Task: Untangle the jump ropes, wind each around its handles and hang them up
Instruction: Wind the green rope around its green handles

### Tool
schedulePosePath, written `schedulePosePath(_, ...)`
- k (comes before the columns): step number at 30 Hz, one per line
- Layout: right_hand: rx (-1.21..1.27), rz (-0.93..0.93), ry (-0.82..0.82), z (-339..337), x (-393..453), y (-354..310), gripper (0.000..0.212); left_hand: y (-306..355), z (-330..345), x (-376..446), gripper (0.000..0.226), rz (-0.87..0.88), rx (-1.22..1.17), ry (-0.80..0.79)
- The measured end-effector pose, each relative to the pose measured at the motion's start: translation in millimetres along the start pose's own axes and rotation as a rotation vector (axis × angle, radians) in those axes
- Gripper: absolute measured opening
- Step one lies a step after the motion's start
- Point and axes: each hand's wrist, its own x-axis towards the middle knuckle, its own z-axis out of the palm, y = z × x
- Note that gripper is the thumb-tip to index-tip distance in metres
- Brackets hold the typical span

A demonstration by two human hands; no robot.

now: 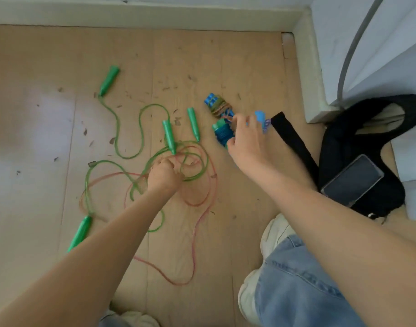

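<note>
— Left hand (163, 176)?
— Fingers curled tight, pinching tangled green rope (129, 128) and red rope (197, 223) at centre of wooden floor (237, 67).
— Right hand (245, 142)?
— Closed around wound blue bundle (222, 134), right of the tangle; second wound bundle (217, 105) just beyond, touching or not, cannot tell.
— Green handles (169, 137)?
— Four lying loose: two just far of the tangle, one far left, one near left.
— Elsewhere?
— Black bag (367, 147) with phone (353, 180) at right, beside white shoe (273, 232).
</note>
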Motion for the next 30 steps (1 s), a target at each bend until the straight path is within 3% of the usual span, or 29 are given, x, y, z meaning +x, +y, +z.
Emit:
schedulePosePath(2, 0.094, -0.100, -0.143, 19.8, -6.8, -9.6, 0.026, -18.4, 8.7, 0.0, 0.046, 0.021, 0.218, -0.029)
schedulePosePath(4, 0.150, -0.149, -0.279, 40.6, -16.4, -18.5, 0.021, -35.8, 14.0, -2.8, 0.048, 0.087, 0.408, 0.044)
schedulePosePath(7, 0.161, -0.260, -0.426, 67.6, -34.6, -29.3, 0.027, -60.0, 12.2, -9.3, 0.061, 0.083, 0.452, 0.202)
schedulePosePath(10, 0.015, -0.451, -0.573, 88.0, -51.9, -37.4, 0.036, -78.5, 5.6, -8.1, 0.072, -0.005, 0.535, 0.055)
schedulePosePath(12, -0.103, -0.484, -0.562, 95.7, -55.8, -40.3, 0.038, -86.6, -1.1, -2.6, 0.054, 0.047, 0.481, 0.012)
schedulePosePath(15, -0.183, -0.355, -0.444, 97.5, -47.7, -42.2, 0.039, -94.3, -23.9, 2.8, 0.029, 0.150, 0.259, -0.017)
schedulePosePath(20, -0.213, -0.068, -0.488, 74.5, -37.9, -43.6, 0.035, -89.4, -75.6, -7.0, 0.039, 0.251, 0.271, -0.044)
schedulePosePath(22, -0.160, -0.106, -0.451, 57.5, -39.7, -58.5, 0.031, -76.4, -98.7, -17.6, 0.038, 0.294, 0.337, -0.075)
schedulePosePath(24, 0.030, -0.269, -0.383, 34.5, -42.8, -83.6, 0.036, -56.8, -122.3, -34.5, 0.038, 0.371, 0.420, -0.137)
schedulePosePath(27, 0.310, -0.453, -0.557, -8.2, -50.6, -126.6, 0.066, -23.7, -161.3, -74.6, 0.036, 0.484, 0.429, -0.159)
schedulePosePath(28, 0.333, -0.463, -0.628, -21.5, -54.9, -137.5, 0.061, -14.1, -174.0, -89.6, 0.035, 0.526, 0.437, -0.136)
schedulePosePath(30, 0.345, -0.428, -0.698, -44.8, -62.9, -149.1, 0.029, 0.0, -197.0, -119.6, 0.033, 0.589, 0.476, -0.057)
